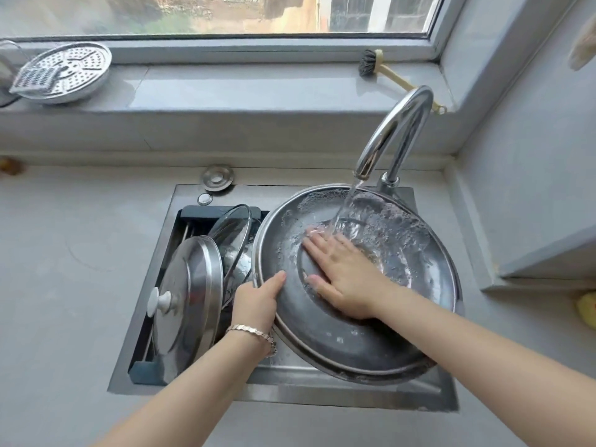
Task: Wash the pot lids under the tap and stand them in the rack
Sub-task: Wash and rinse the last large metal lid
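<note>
Over the sink [322,393], the left hand [258,301] grips the left rim of a large steel lid [338,345] while the right hand [346,277] lies flat, fingers straight, on its wet inner face. Beside it, a white-knobbed steel lid [193,285] and a glass lid [233,225] stand in the rack [145,371]. Farther back, the tap [398,130] pours onto the large steel lid.

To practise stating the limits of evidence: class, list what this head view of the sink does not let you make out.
All in the head view:
- Knob side of the large lid, hidden beneath the lid itself.
- Basin of the sink, covered by that lid.
- Fingers of the left hand, behind the lid's rim.
- Yellow object, cut off by the right edge.
</note>
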The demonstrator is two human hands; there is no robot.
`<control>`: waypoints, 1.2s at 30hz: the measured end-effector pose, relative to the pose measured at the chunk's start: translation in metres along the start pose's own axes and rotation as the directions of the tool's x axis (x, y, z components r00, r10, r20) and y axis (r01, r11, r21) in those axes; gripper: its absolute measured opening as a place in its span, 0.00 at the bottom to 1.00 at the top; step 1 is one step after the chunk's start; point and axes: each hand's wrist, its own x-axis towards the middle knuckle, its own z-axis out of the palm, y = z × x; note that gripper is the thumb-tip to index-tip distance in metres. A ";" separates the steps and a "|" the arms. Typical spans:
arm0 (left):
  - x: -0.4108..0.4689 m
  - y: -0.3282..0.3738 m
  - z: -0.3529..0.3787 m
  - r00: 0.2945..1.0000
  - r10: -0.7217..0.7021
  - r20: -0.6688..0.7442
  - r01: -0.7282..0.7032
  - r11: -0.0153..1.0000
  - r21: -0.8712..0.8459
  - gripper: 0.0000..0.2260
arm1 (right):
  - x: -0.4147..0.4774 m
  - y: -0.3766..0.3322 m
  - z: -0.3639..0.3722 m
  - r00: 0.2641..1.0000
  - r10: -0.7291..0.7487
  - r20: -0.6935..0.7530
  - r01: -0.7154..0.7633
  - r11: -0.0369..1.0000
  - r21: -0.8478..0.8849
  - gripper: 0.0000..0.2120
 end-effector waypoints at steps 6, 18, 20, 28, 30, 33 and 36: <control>0.000 0.009 -0.001 1.000 0.020 0.007 -0.020 1.000 -0.011 0.04 | 0.040 -0.007 -0.006 0.986 0.105 -0.133 -0.090 0.989 0.115 0.30; -0.008 0.012 -0.001 0.998 0.063 -0.003 -0.063 0.997 0.035 0.10 | 0.039 -0.007 0.002 0.987 0.108 -0.123 -0.088 0.984 0.157 0.35; -0.009 0.016 -0.003 0.998 0.064 -0.004 -0.063 0.996 0.061 0.09 | 0.045 0.011 -0.002 0.939 0.319 -0.126 -0.297 0.940 0.168 0.32; -0.010 0.023 0.001 0.996 0.087 -0.001 -0.087 0.994 0.073 0.09 | 0.055 -0.011 -0.007 0.977 0.057 -0.207 -0.019 0.983 0.181 0.35; -0.010 0.027 -0.006 0.994 0.107 -0.002 -0.106 0.987 0.124 0.07 | 0.054 0.015 -0.003 0.944 0.265 -0.197 -0.224 0.952 0.209 0.32; -0.004 0.033 -0.018 0.985 0.165 -0.052 -0.151 0.966 0.210 0.09 | 0.038 0.050 0.012 0.873 0.461 -0.163 -0.442 0.886 0.140 0.31; 0.004 0.040 -0.024 0.963 0.260 -0.075 -0.221 0.917 0.331 0.08 | 0.007 0.062 0.045 0.785 0.616 -0.067 -0.587 0.774 0.238 0.31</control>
